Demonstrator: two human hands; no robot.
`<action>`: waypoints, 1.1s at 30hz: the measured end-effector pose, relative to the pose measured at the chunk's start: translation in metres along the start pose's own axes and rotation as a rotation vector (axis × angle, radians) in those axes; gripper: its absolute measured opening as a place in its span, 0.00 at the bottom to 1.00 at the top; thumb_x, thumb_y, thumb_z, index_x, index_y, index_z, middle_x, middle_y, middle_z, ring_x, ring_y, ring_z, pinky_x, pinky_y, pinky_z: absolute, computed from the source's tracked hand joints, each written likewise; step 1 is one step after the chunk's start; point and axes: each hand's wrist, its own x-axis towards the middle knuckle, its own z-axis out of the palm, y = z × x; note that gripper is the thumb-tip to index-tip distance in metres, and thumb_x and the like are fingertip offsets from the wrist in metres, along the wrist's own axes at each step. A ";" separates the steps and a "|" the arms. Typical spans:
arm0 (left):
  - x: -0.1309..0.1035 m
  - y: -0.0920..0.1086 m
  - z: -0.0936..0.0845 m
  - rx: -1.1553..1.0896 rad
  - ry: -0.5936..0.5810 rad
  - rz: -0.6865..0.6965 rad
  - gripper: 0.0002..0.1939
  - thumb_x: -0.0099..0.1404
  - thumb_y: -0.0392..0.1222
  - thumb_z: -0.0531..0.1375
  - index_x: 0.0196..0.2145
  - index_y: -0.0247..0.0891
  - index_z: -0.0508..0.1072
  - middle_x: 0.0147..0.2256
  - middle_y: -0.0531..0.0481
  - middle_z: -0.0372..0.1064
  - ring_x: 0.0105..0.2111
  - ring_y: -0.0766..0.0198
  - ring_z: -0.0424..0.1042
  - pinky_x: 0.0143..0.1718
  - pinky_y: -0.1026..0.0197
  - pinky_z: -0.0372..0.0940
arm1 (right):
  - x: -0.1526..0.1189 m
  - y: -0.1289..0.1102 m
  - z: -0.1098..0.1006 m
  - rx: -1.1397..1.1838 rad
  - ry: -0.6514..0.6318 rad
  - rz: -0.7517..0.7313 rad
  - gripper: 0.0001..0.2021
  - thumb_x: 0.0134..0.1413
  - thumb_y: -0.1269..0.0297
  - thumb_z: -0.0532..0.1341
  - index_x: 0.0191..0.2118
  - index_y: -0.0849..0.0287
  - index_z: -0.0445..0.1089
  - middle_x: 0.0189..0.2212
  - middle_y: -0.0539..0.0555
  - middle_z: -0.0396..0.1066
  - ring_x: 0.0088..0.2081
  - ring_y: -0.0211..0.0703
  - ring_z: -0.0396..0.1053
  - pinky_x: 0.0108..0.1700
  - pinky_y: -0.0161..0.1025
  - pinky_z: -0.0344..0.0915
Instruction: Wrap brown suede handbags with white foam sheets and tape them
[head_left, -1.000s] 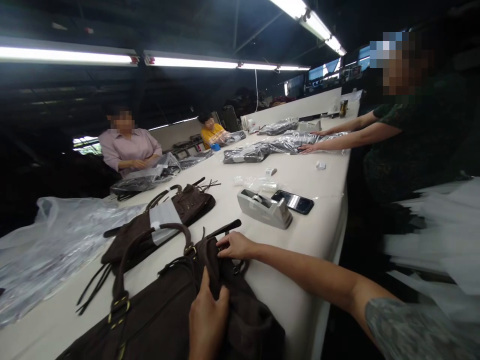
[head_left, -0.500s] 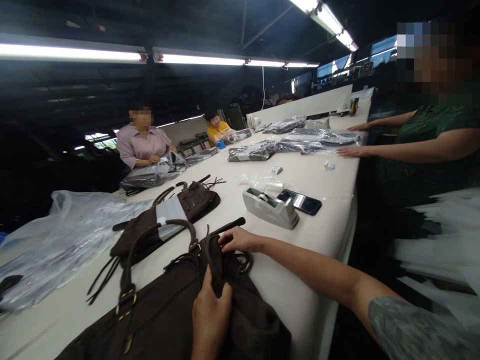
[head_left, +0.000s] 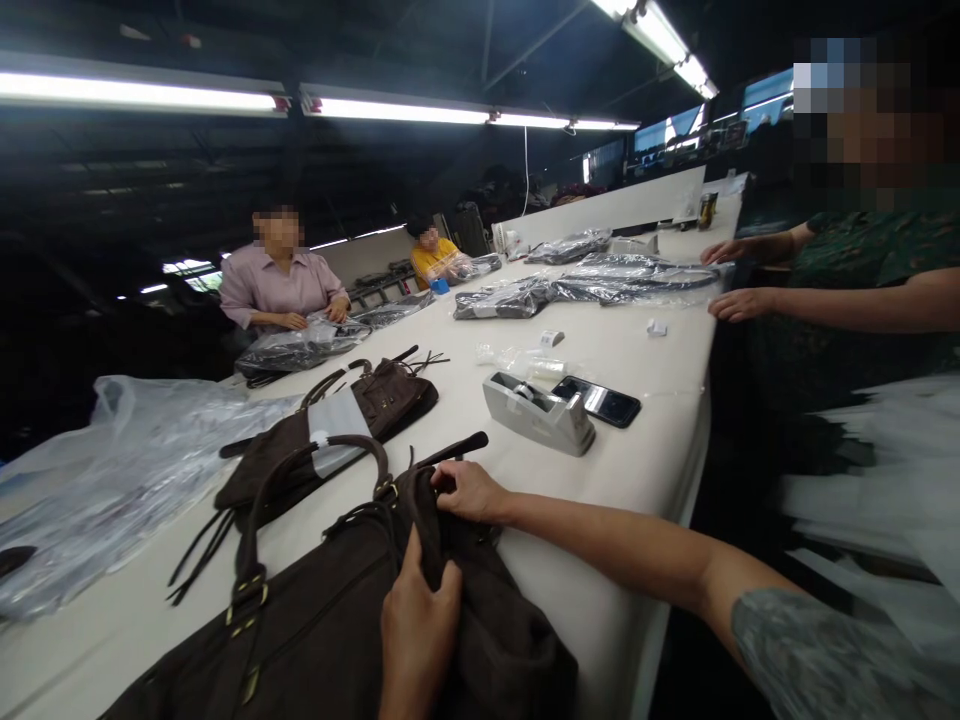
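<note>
A dark brown handbag [head_left: 315, 620] with looped handles and gold-coloured buckles lies nearest me on the table. My left hand [head_left: 421, 625] grips the fabric near its top edge, thumb on one side and index finger stretched along the fold. With bent fingers, my right hand [head_left: 471, 492] pinches the bag's upper edge by the far corner; the fingertips are partly hidden in the cloth. Just beyond lies a second brown handbag [head_left: 270, 460], a pale wrap [head_left: 336, 425] around its middle.
On the white table [head_left: 517, 400] stand a grey tape dispenser [head_left: 536, 412] and a phone [head_left: 600, 400]. Clear plastic sheeting [head_left: 135, 470] spreads at left. Plastic-wrapped bags [head_left: 510, 300] lie farther back. Co-workers stand across the table and at right, one with hands [head_left: 742, 303] by the edge.
My hands stay on the handbag, the right wrist slightly shifted. The right co-worker's hands have drawn back from the wrapped bag. The co-worker across in pink has shifted their hands.
</note>
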 end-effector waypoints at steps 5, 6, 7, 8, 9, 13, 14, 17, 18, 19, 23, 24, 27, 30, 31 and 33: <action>0.000 0.000 0.000 -0.030 0.009 0.018 0.30 0.62 0.44 0.50 0.62 0.41 0.56 0.40 0.46 0.75 0.41 0.51 0.73 0.39 0.59 0.62 | 0.005 0.003 0.001 0.007 -0.046 -0.001 0.13 0.38 0.68 0.68 0.35 0.61 0.71 0.29 0.48 0.71 0.31 0.36 0.66 0.33 0.32 0.61; 0.001 0.000 0.000 -0.032 0.009 0.017 0.30 0.62 0.44 0.51 0.62 0.41 0.56 0.40 0.46 0.75 0.41 0.51 0.73 0.39 0.59 0.62 | 0.006 0.004 0.001 0.005 -0.051 -0.003 0.14 0.37 0.68 0.68 0.35 0.61 0.71 0.29 0.48 0.71 0.30 0.36 0.66 0.33 0.32 0.61; 0.001 0.000 0.000 -0.033 0.008 0.015 0.30 0.62 0.44 0.51 0.62 0.41 0.56 0.40 0.46 0.75 0.41 0.51 0.73 0.39 0.59 0.62 | 0.006 0.004 0.001 0.001 -0.050 -0.007 0.15 0.37 0.68 0.68 0.35 0.61 0.71 0.29 0.48 0.71 0.30 0.36 0.66 0.33 0.31 0.61; 0.001 0.000 0.000 -0.036 0.008 0.012 0.30 0.62 0.44 0.51 0.62 0.42 0.56 0.40 0.45 0.75 0.41 0.51 0.73 0.40 0.58 0.62 | 0.005 0.004 0.001 -0.005 -0.046 -0.011 0.15 0.37 0.68 0.68 0.36 0.61 0.71 0.29 0.48 0.71 0.30 0.35 0.66 0.33 0.31 0.61; 0.001 0.000 0.001 -0.042 0.009 0.012 0.30 0.61 0.43 0.51 0.62 0.42 0.55 0.41 0.44 0.74 0.42 0.50 0.73 0.41 0.58 0.62 | 0.004 0.003 0.001 -0.012 -0.041 -0.016 0.15 0.37 0.68 0.68 0.36 0.61 0.71 0.30 0.48 0.71 0.30 0.35 0.66 0.33 0.31 0.61; 0.000 -0.001 0.001 -0.062 0.009 0.014 0.31 0.62 0.43 0.51 0.63 0.42 0.55 0.43 0.44 0.74 0.43 0.50 0.73 0.43 0.57 0.62 | -0.002 -0.002 0.002 -0.042 -0.030 -0.049 0.14 0.41 0.68 0.67 0.37 0.60 0.69 0.28 0.47 0.70 0.29 0.34 0.66 0.33 0.30 0.62; 0.001 -0.001 0.001 -0.063 0.009 0.014 0.31 0.62 0.43 0.51 0.63 0.42 0.55 0.43 0.43 0.74 0.44 0.50 0.73 0.44 0.57 0.62 | -0.004 -0.003 0.002 -0.054 -0.027 -0.060 0.13 0.41 0.68 0.66 0.38 0.60 0.69 0.28 0.47 0.70 0.28 0.34 0.66 0.33 0.30 0.62; 0.002 -0.002 0.002 -0.066 0.012 0.015 0.31 0.62 0.42 0.51 0.63 0.42 0.54 0.43 0.44 0.74 0.44 0.51 0.72 0.45 0.57 0.62 | -0.007 -0.006 0.005 -0.108 -0.007 -0.098 0.13 0.43 0.68 0.65 0.38 0.60 0.68 0.27 0.47 0.69 0.28 0.35 0.66 0.33 0.31 0.63; 0.003 -0.002 0.002 -0.066 0.012 0.015 0.31 0.62 0.42 0.52 0.63 0.42 0.54 0.43 0.44 0.74 0.44 0.51 0.72 0.45 0.57 0.62 | -0.007 -0.006 0.006 -0.133 0.001 -0.114 0.13 0.43 0.69 0.65 0.39 0.60 0.68 0.27 0.47 0.69 0.29 0.35 0.66 0.34 0.31 0.63; 0.003 -0.003 0.002 -0.064 0.012 0.016 0.31 0.62 0.41 0.52 0.63 0.43 0.55 0.43 0.44 0.74 0.44 0.51 0.73 0.45 0.57 0.63 | -0.007 -0.006 0.006 -0.160 0.010 -0.130 0.13 0.43 0.70 0.64 0.39 0.60 0.68 0.28 0.48 0.70 0.29 0.36 0.67 0.35 0.32 0.63; 0.005 -0.008 0.004 -0.051 0.023 0.021 0.31 0.61 0.41 0.52 0.62 0.42 0.56 0.44 0.43 0.74 0.44 0.51 0.73 0.44 0.57 0.63 | 0.001 -0.003 0.000 -0.258 0.006 -0.202 0.13 0.45 0.77 0.59 0.39 0.62 0.69 0.34 0.53 0.72 0.37 0.41 0.69 0.44 0.36 0.63; 0.005 -0.008 0.005 -0.046 0.027 0.020 0.31 0.61 0.41 0.52 0.62 0.41 0.56 0.44 0.43 0.74 0.44 0.51 0.73 0.44 0.57 0.63 | 0.005 -0.003 -0.003 -0.273 -0.016 -0.224 0.12 0.45 0.78 0.58 0.38 0.62 0.70 0.36 0.54 0.73 0.39 0.42 0.69 0.46 0.36 0.63; 0.006 -0.008 0.007 -0.013 0.028 0.027 0.31 0.62 0.41 0.52 0.63 0.40 0.55 0.45 0.42 0.74 0.44 0.50 0.73 0.43 0.57 0.63 | 0.022 -0.007 -0.011 -0.295 -0.108 -0.271 0.11 0.46 0.80 0.58 0.35 0.61 0.72 0.38 0.53 0.74 0.43 0.40 0.70 0.50 0.34 0.61; 0.009 -0.005 0.006 0.058 0.038 0.033 0.31 0.61 0.41 0.53 0.63 0.39 0.55 0.44 0.41 0.74 0.44 0.49 0.73 0.42 0.56 0.63 | 0.032 -0.017 -0.008 -0.299 -0.106 -0.210 0.11 0.47 0.80 0.58 0.35 0.61 0.72 0.39 0.55 0.75 0.45 0.43 0.70 0.53 0.37 0.60; 0.010 -0.005 0.006 0.073 0.043 0.032 0.31 0.61 0.40 0.53 0.63 0.39 0.54 0.44 0.41 0.74 0.44 0.49 0.73 0.42 0.56 0.63 | 0.032 -0.021 -0.006 -0.296 -0.071 -0.163 0.10 0.48 0.78 0.58 0.37 0.62 0.71 0.39 0.58 0.75 0.46 0.46 0.70 0.53 0.40 0.60; 0.012 -0.004 0.004 0.068 0.048 0.028 0.31 0.61 0.40 0.53 0.63 0.40 0.55 0.43 0.43 0.74 0.44 0.50 0.73 0.42 0.57 0.63 | 0.027 -0.026 -0.001 -0.274 0.024 -0.048 0.10 0.51 0.74 0.58 0.41 0.64 0.70 0.41 0.63 0.74 0.49 0.53 0.69 0.53 0.49 0.59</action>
